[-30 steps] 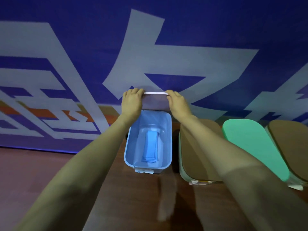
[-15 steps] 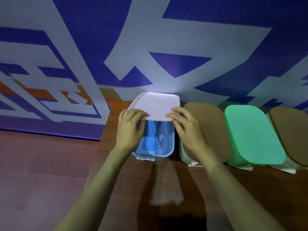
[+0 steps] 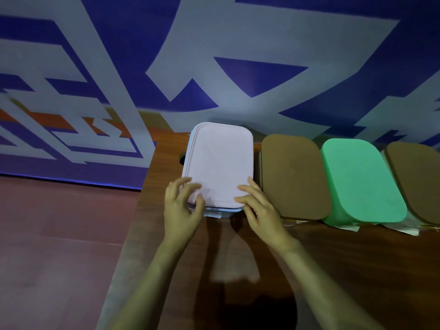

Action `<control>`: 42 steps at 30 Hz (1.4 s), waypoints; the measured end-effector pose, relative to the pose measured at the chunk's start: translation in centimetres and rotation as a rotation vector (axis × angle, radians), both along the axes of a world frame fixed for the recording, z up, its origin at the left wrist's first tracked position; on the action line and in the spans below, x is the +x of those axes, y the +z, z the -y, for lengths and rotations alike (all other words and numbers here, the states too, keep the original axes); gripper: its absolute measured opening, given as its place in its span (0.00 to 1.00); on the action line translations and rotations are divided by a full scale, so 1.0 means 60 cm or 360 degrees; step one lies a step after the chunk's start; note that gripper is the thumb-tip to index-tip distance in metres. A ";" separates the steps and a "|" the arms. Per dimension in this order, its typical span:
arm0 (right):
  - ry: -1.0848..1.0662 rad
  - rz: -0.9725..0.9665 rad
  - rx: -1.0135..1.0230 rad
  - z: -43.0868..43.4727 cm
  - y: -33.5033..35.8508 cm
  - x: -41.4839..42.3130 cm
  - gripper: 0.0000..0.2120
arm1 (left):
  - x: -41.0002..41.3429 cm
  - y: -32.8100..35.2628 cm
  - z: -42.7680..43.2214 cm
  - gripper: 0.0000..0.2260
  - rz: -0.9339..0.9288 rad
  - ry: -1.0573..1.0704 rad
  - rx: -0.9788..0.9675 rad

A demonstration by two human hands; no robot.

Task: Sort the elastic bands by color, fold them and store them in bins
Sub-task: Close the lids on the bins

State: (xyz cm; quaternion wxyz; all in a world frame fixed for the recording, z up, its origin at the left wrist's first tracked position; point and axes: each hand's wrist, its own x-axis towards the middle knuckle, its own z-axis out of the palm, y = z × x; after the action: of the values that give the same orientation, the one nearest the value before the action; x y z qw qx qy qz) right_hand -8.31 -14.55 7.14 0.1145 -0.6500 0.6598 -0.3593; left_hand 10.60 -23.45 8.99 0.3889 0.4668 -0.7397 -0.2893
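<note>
Head view, left hand (image 3: 182, 207) spread on pale lid (image 3: 221, 160), right hand (image 3: 260, 211) flat on its corner

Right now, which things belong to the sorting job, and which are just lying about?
Job: left hand, right hand, white lid, blue bin under it, brown-lidded bins, green-lidded bin.
Lying about: table, wall banner.

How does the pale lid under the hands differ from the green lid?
The pale lid is whitish-lilac, the green lid mint. The left hand and right hand touch the pale lid's near corners; nothing touches the green lid. The pale lid shows a grooved border, the green lid looks plain. Both are rounded rectangles atop bins.
</note>
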 end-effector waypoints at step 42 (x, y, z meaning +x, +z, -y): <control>-0.0223 -0.0211 -0.0023 -0.029 -0.005 0.009 0.13 | -0.047 -0.028 0.035 0.34 0.0979 -0.0079 -0.0037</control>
State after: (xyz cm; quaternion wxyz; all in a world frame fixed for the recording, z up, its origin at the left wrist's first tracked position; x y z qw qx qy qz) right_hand -7.79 -12.80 6.83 0.0405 -0.6254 0.7072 -0.3273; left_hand 7.78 -25.54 7.30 0.1448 0.5098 -0.8371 -0.1355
